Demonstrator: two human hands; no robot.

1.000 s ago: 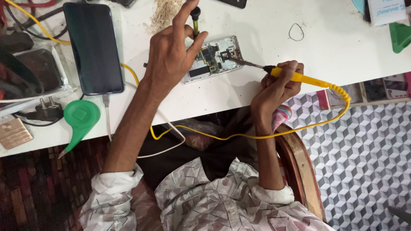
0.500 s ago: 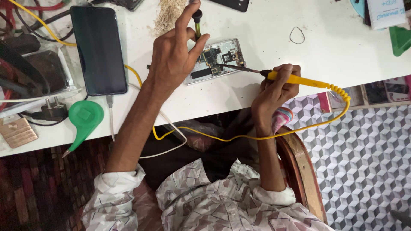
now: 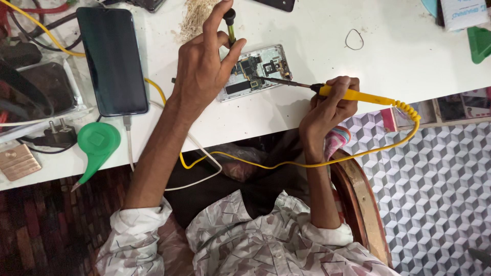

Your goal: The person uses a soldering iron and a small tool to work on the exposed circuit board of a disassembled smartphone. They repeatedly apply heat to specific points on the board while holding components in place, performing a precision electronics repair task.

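The right hand [image 3: 327, 110], right of the frame's centre, is closed around the yellow handle of a soldering iron [image 3: 353, 95]. The iron lies nearly level, its dark metal tip pointing left and touching the circuit board inside an opened phone [image 3: 258, 70]. A coiled yellow cord [image 3: 404, 128] leaves the handle's right end, loops down over the table edge and runs left under the arms.

The left hand [image 3: 202, 69], above and left of centre, pinches a thin stick with a dark cap [image 3: 230, 23] between thumb and fingers and holds it upright over the left part of the opened phone; the other fingers are loosely curled. Whether the stick's lower end touches the board I cannot tell.

The opened phone lies tilted on the white table [image 3: 317, 46], just above the centre of the frame, between the two hands.

Further out, a black phone [image 3: 112, 59] lies screen up in the upper left, a cable plugged into its lower end. A green plastic pry tool [image 3: 97, 143] rests below it near the table's front edge, with a gold-coloured phone part [image 3: 18, 162] at the far left. A small wire loop [image 3: 354, 39] lies on the table to the upper right, and another green tool [image 3: 481, 43] sits at the right edge. A wooden chair back [image 3: 365, 204] shows at lower right over a patterned floor [image 3: 440, 194].
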